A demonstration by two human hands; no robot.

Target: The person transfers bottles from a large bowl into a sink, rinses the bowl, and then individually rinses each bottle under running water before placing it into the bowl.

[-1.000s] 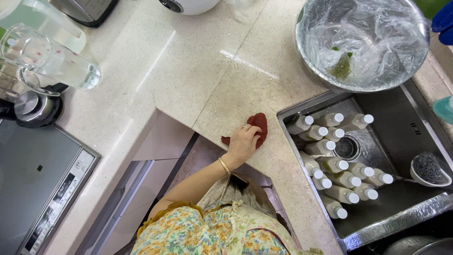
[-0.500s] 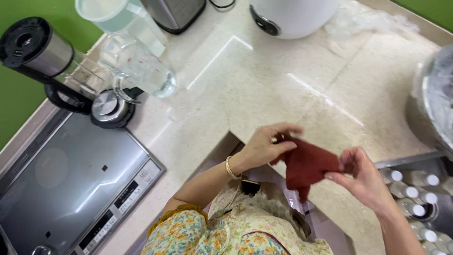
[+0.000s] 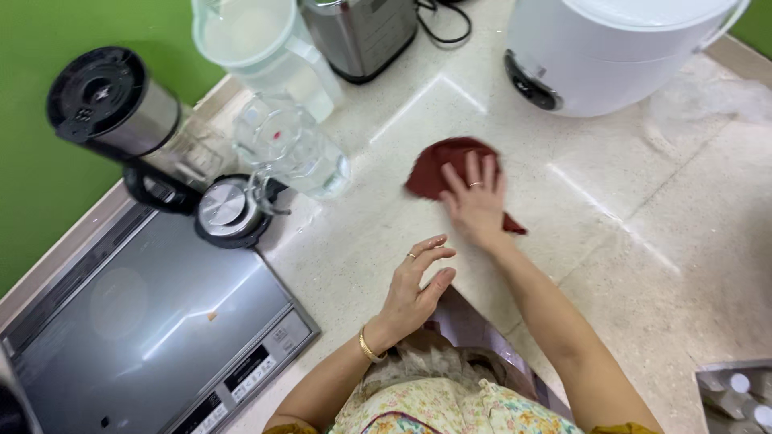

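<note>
Dark red cloth [image 3: 441, 167], lifted between both hands half a second ago, is now pressed flat on the speckled countertop [image 3: 611, 241] under the open right hand [image 3: 474, 201], near the glass jug [image 3: 291, 149], while the empty left hand [image 3: 414, 289] hovers half-curled.

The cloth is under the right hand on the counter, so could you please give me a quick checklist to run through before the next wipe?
1. Right hand flat on cloth: ok.
2. Left hand free, holding nothing: ok.
3. Counter ahead of cloth bare: ok.
4. Glass jar lying close to cloth's left: not ok.
5. Cooker apart from cloth: ok.
6. Counter clean or not: cannot tell.
</note>
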